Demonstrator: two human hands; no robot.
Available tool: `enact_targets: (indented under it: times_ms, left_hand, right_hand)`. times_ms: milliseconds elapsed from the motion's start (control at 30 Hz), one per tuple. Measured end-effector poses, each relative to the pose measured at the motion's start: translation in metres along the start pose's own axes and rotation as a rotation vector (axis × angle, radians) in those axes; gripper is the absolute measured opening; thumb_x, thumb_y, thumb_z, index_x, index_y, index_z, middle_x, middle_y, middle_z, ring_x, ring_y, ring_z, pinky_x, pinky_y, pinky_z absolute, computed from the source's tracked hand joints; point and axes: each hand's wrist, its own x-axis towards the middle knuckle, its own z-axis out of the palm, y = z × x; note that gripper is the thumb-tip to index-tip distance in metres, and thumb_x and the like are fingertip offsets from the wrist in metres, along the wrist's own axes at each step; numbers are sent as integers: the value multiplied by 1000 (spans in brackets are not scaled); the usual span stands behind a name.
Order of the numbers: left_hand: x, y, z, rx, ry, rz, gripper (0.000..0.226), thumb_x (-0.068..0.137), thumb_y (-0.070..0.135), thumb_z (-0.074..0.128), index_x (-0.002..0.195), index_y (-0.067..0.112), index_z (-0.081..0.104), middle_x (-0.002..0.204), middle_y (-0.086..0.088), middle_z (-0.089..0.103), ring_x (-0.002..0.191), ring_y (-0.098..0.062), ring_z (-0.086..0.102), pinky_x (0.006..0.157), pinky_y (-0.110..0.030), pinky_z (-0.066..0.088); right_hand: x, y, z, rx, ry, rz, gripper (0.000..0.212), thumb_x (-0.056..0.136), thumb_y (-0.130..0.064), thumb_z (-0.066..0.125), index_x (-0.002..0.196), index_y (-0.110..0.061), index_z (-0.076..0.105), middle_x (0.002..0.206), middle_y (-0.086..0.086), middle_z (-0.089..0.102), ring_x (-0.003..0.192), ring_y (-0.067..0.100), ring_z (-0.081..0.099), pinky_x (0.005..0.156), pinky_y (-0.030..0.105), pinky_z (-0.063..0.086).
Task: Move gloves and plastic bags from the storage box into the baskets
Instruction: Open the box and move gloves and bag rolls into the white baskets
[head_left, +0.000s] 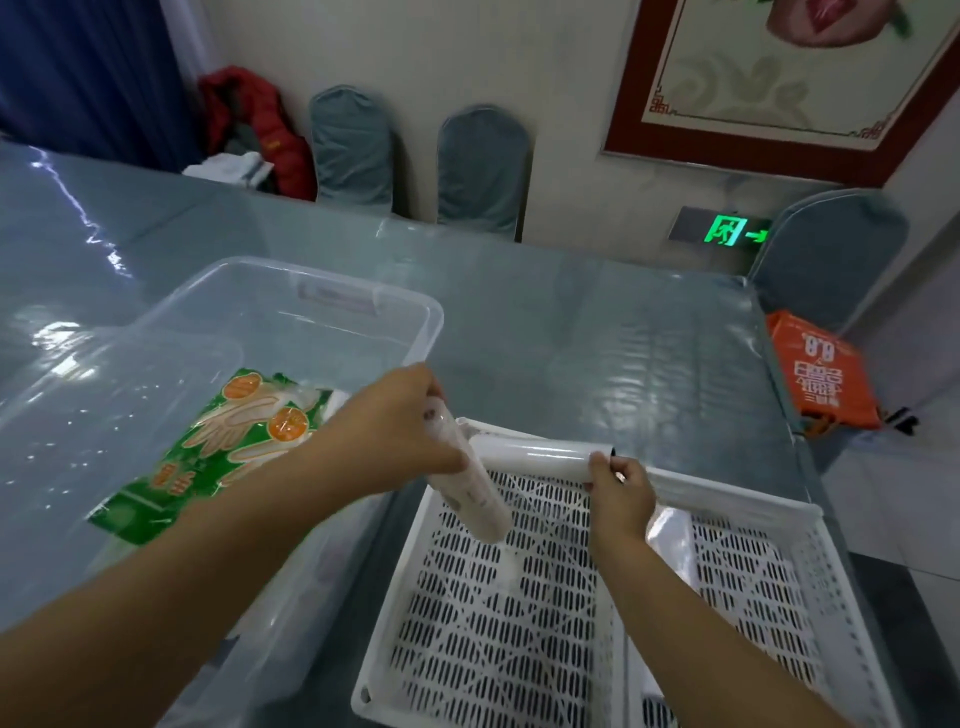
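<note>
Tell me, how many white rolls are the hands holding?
2: the left hand grips one roll, tilted over the basket; the right hand holds the other roll along its far rim.

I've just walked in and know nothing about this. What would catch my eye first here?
Probably the two bare hands over the white basket in the foreground: the left hand grips one white roll, the right hand holds another roll at the basket's far rim. Left of them, a bright green glove packet lies in the clear storage box.
</note>
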Motion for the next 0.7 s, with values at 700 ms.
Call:
enact_targets:
  times_ms: [700]
  left_hand:
    - [49, -2, 110, -384, -59, -319, 47, 65, 19, 75, 105, 10, 53, 108, -14, 57, 92, -30, 61, 80, -46, 55]
  right_hand:
    - [-10, 19, -34, -727, -573, -842, 40, 79, -37, 56, 114, -17, 59, 106, 0, 63, 99, 15, 53, 89, 39, 46]
